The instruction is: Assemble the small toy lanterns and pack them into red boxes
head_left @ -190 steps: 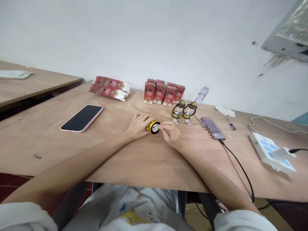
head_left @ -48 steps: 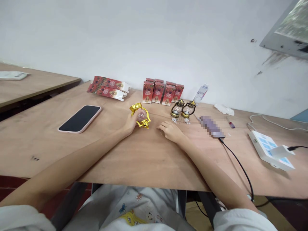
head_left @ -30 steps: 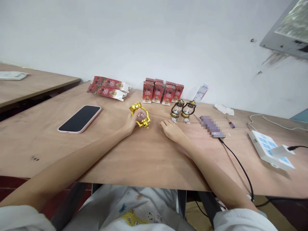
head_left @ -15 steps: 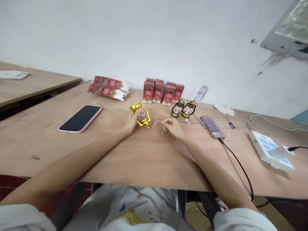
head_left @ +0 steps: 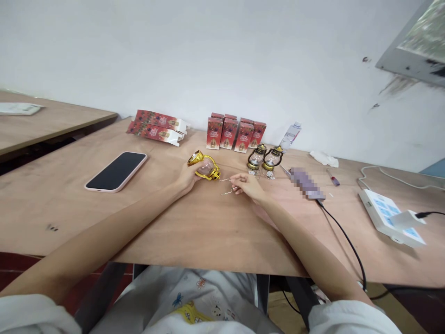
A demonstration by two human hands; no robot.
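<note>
My left hand (head_left: 189,177) is closed round a small gold lantern (head_left: 207,166) with a clear globe. The lantern is tipped on its side, base to the upper left and top toward my right hand. Between the fingertips of my right hand (head_left: 247,184) is a thin bent wire handle (head_left: 225,180), its two ends pointing left. One wire end comes close to the lantern's top; whether they touch I cannot tell. Just beyond my right hand stand two dark bronze lanterns (head_left: 256,158), upright, with small metal pieces (head_left: 269,175) in front of them.
Several red boxes (head_left: 229,133) stand by the wall, with flattened red cartons (head_left: 156,126) to their left. A phone (head_left: 116,171) lies at left. Toward the right are a bottle (head_left: 291,135), a blurred device (head_left: 308,183) on a black cable, a screwdriver (head_left: 334,181) and a power strip (head_left: 385,213).
The gold lantern has turned in my left hand, its top now pointing more to the right. My right hand has rotated the wire so that its ends face the lantern.
</note>
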